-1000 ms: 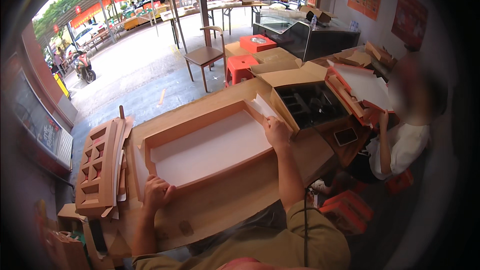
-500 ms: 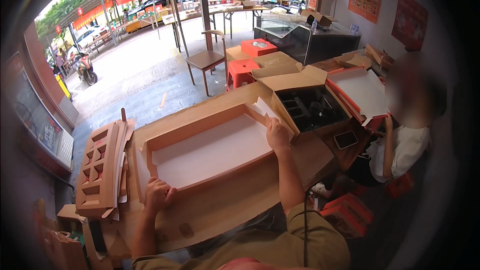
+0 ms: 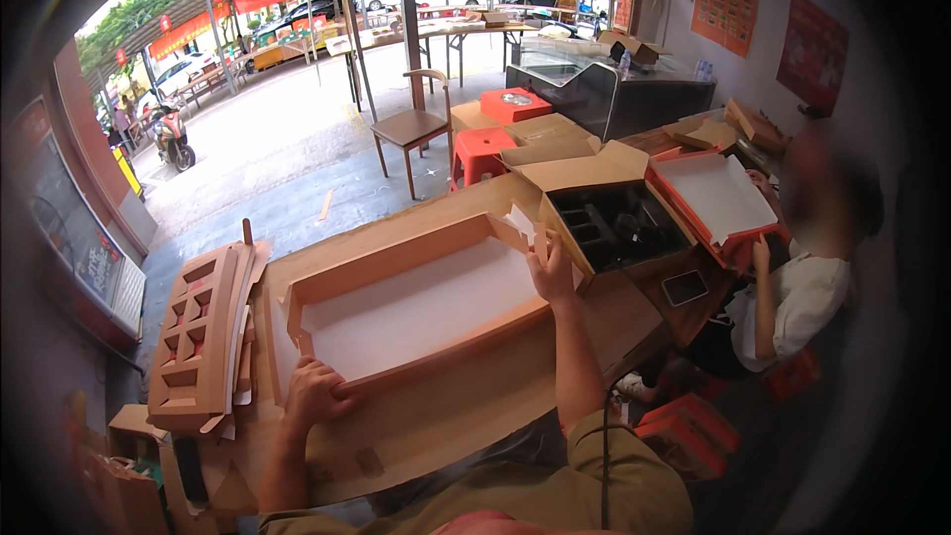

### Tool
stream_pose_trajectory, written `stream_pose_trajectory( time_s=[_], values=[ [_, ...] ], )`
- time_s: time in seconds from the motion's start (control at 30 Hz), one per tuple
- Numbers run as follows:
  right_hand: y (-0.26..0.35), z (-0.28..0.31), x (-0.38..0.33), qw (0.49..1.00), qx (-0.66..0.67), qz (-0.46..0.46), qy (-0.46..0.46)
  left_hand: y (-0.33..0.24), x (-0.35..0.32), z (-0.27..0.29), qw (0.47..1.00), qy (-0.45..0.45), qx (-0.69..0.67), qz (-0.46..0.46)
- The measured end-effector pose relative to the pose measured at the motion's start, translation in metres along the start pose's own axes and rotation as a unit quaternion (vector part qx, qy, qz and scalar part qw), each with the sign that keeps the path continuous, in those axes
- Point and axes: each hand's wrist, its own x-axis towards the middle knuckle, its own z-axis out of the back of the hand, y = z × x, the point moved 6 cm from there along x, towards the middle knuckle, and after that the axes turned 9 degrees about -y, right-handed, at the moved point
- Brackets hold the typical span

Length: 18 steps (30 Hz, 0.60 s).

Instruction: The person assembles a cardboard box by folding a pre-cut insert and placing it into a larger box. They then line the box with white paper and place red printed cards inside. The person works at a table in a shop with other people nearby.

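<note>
A long shallow cardboard box (image 3: 386,267) with brown walls and a white inside lies open on the wooden table (image 3: 446,426) before me. My left hand (image 3: 315,392) is closed over its near left corner, fingers curled on the wall and thumb along the near edge. At the right end my right hand (image 3: 552,269) pinches the brown end wall. Beside those fingers a white corner flap (image 3: 521,222) sticks up. The left end wall stands partly bent, with a white panel (image 3: 282,332) outside it. My palms hide parts of both ends.
To the left lies a stack of cut cardboard inserts (image 3: 193,337). A carton (image 3: 584,168) holding black items stands right of the box, near a phone (image 3: 686,287). At far right a co-worker (image 3: 807,287) handles a red box (image 3: 713,198) with a white inside.
My left fingers have closed more around the near left corner, and the left end wall is bent further up. My right hand has shifted slightly at the right end wall. The co-worker's second hand has appeared.
</note>
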Motion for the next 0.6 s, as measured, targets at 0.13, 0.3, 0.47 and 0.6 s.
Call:
stream_pose_trajectory(
  time_s=[0.13,0.3,0.47,0.6],
  values=[
    [0.007,-0.001,0.001,0.999,0.040,-0.003,0.005,0.000,-0.005,-0.003,0.999,0.013,0.029,0.002],
    [-0.004,0.004,0.005,0.992,0.122,0.003,-0.045,-0.010,-0.005,-0.001,0.996,0.025,0.081,-0.016],
    [0.001,0.006,0.004,0.987,0.142,0.031,-0.065,-0.002,-0.010,-0.013,0.989,0.021,0.143,0.014],
    [0.021,0.008,0.000,0.987,0.093,0.109,-0.071,0.002,-0.013,-0.020,0.985,0.002,0.170,0.028]
  ],
)
